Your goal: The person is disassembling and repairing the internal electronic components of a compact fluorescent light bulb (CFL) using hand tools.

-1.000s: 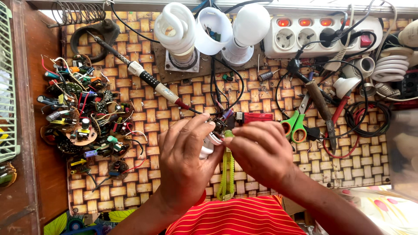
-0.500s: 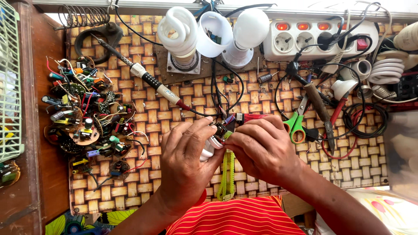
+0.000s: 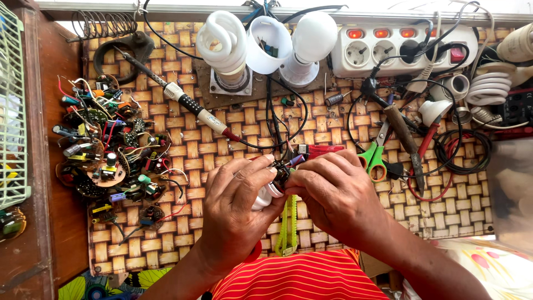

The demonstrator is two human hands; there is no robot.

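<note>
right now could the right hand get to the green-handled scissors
Probably yes: the green-handled scissors lie on the woven mat just beyond the right hand, nothing lying over their handles. But both it and the left hand hold a small lamp part.

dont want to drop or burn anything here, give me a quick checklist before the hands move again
1. Both hands on the part: left hand and right hand meet around the small white lamp base with its wires. ok.
2. Firmness of the grip: fingers cover the part. cannot tell.
3. Soldering iron away from the hands: it lies on the woven mat, apart from both. ok.
4. Iron's black cord runs down close to the fingers. not ok.
5. Green-handled scissors lie beside the right hand, not touching. ok.
6. Power strip switches glow red, so it looks live. not ok.
</note>
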